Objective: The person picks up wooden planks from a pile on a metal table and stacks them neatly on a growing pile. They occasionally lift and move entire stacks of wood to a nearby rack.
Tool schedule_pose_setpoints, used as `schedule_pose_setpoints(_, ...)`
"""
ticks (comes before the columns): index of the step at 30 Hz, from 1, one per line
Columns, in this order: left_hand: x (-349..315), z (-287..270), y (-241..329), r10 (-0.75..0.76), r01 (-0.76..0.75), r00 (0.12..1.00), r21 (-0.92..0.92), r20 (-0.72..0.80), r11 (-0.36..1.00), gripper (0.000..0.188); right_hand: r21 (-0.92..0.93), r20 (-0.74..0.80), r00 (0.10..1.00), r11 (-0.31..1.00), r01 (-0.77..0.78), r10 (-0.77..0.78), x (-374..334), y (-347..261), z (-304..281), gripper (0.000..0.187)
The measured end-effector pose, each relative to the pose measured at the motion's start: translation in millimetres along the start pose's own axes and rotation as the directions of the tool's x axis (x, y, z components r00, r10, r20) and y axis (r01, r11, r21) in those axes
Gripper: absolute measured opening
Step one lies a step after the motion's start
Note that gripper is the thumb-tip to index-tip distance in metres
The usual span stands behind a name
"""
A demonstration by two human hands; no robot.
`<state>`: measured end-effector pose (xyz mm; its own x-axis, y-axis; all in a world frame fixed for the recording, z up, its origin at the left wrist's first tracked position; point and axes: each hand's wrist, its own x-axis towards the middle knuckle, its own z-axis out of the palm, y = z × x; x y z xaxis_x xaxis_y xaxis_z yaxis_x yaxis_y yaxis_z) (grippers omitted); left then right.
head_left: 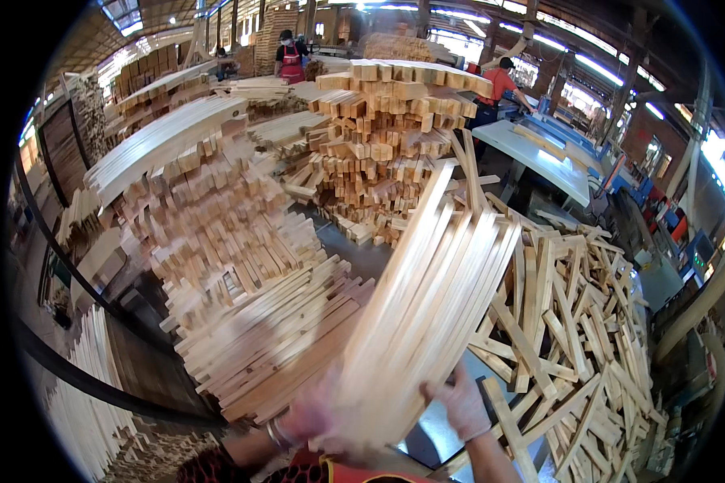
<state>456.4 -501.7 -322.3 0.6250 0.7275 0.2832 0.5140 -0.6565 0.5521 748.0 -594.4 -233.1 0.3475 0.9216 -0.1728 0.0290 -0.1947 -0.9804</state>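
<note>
My L hand [310,419] blurred, grip can't tell, under wood slat bundle [427,306], R hand [463,402] fingers wrapped round its edge, loose slat pile [580,322] beside.

We hold a bundle of wooden slats [427,298] between our left hand [310,419] and right hand [463,402]. Left of it lies a stacked pile of slats [242,306]; right of it, a loose heap of sticks [580,322]. Behind stands a tall timber stack [387,137], with a flat table [540,157] to its right.
</note>
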Motion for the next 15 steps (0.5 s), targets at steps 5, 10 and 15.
schedule_pose_setpoints(5,199.2,-151.4,38.3,0.067,-0.086,0.991,-0.172,-0.112,0.981,0.110,-0.119,-0.017,0.875,0.870,0.479,-0.485,122.1,-148.0,-16.5,0.060)
schedule_pose_setpoints(10,409.7,-330.4,46.7,0.251,-0.267,0.964,-0.333,-0.090,0.904,0.111,-0.069,0.045,0.853,0.850,0.522,-0.520,249.9,-371.9,-13.9,0.034)
schedule_pose_setpoints(15,641.8,-378.4,-10.6,0.057,-0.073,0.996,-0.274,-0.066,0.959,0.072,-0.205,-0.104,0.832,0.830,0.519,-0.545,394.6,-462.3,-6.4,0.051)
